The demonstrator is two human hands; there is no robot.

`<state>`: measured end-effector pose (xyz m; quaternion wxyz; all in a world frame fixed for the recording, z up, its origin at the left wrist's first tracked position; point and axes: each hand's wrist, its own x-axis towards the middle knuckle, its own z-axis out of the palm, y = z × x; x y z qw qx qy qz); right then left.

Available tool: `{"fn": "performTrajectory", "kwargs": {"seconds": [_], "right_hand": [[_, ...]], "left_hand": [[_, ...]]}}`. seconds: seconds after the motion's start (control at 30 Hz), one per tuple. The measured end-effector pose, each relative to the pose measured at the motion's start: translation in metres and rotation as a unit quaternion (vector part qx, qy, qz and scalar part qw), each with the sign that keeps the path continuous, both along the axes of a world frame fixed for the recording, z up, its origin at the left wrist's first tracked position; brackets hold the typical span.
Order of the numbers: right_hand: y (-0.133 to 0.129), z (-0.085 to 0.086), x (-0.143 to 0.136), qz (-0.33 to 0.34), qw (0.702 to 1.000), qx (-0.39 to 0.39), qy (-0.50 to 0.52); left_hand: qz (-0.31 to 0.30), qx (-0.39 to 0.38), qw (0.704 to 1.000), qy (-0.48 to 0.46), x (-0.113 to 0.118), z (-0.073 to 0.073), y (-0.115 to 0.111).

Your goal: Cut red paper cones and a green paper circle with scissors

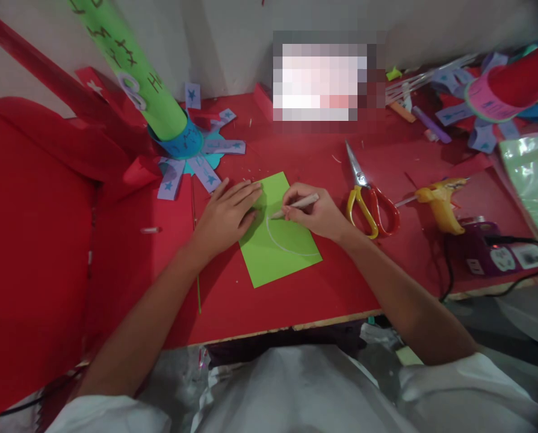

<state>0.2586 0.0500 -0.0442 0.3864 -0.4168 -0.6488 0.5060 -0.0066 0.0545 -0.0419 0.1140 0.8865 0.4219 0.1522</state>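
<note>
A sheet of bright green paper (269, 258) lies at a slant on the red table. Across it runs a curved white line, from near the middle down to the right edge. In my right hand (316, 210) is a pale, chalk-coloured pencil (303, 202), gripped between the fingers with its tip on the paper at the upper end of that line. My left hand (228, 213) lies flat over the paper's left edge, its fingers stretched out. To the right of my right hand rest scissors (361, 180) with one yellow and one red handle.
A green paper tube (147, 78) with a blue base stands at the back left, lilac strips around it. At the right are a yellow glue gun (443, 201), a purple box (490, 240) with a cable, and a pink-and-red tube (494, 93). Red sheets (29, 240) stand at the left.
</note>
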Motion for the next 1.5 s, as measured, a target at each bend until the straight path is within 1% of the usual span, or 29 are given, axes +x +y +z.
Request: {"fn": "performTrajectory", "kwargs": {"seconds": [0.23,0.4,0.57,0.77,0.97,1.17,1.37,1.5], "right_hand": [[0.0013,-0.0037,-0.0002,0.013,1.0,-0.015,-0.011],[0.0014,-0.0031,-0.0012,0.015,1.0,-0.006,-0.012],[0.0013,-0.0038,-0.0004,-0.017,0.999,0.024,-0.014],[0.0003,-0.0038,0.0005,0.002,1.0,0.013,-0.02],[0.0007,-0.0026,-0.0002,-0.03,0.999,0.027,-0.025],[0.0008,-0.0033,-0.0003,-0.007,0.999,0.023,-0.025],[0.0005,-0.0047,0.0004,-0.051,0.998,0.038,-0.031],[0.0001,-0.0038,-0.0003,-0.029,0.999,0.031,-0.023]], "left_hand": [[-0.004,0.017,1.0,-0.001,0.0002,-0.0014,0.0008],[-0.004,0.008,1.0,0.002,0.0009,0.0,0.001],[-0.002,0.003,1.0,0.0,0.0003,-0.0011,0.0016],[-0.006,0.011,1.0,0.001,0.0004,-0.0017,0.0011],[-0.001,0.003,1.0,0.004,0.0014,0.0001,0.0008],[-0.003,0.013,1.0,0.005,0.0003,-0.001,0.001],[-0.005,0.015,1.0,0.004,-0.0006,-0.0019,0.001],[-0.003,0.007,1.0,0.004,0.0001,-0.0009,0.0012]]}}
